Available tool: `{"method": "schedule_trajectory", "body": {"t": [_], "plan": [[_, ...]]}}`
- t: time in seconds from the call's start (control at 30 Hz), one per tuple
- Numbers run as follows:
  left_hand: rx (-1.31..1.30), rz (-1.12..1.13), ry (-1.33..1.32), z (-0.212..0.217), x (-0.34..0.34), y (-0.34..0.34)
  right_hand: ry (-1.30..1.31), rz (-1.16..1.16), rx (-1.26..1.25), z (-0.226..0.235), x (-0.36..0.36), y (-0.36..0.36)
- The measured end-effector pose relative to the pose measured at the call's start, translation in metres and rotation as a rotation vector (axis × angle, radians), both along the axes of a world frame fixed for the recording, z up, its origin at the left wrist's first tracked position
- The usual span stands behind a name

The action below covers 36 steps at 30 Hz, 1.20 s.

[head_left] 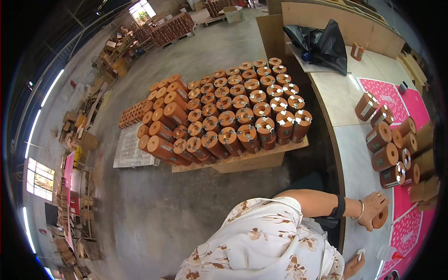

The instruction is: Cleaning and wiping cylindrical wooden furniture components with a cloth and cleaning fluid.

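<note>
My left hand (373, 208), with a black band and a bracelet on its arm, is wrapped over a brown cylinder with a hole in its end (381, 218) on the worktable. My right hand (354, 267) is lower down at the table's near edge. Its fingers are closed around a small white thing (360, 253) whose kind I cannot make out. Beside it is a translucent bottle (384, 252) with a red tip. Several more brown cylinders (385, 157) stand grouped farther along the table, some with shiny pieces on their ends.
Rows of brown cylinders (242, 114) fill a low wooden platform (291, 145) on the left. Pink printed sheets (405, 233) cover part of the worktable (361, 186). A black plastic bag (326, 46) lies at its far end. Stacked goods (172, 29) and wooden pieces (91, 105) stand across the concrete floor.
</note>
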<state>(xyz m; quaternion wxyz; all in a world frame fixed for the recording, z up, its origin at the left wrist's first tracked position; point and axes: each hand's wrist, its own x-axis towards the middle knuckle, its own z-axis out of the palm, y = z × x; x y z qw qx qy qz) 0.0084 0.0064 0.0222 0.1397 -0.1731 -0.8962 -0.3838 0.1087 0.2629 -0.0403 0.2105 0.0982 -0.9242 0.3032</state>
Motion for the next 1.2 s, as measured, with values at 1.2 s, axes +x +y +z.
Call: {"method": "schedule_trajectory", "body": {"t": [1.2], "plan": [[-0.358, 2.134, -0.621, 0.015, 0.484, -0.508, 0.058, -0.017, 0.288, 0.009, 0.003, -0.002]]}}
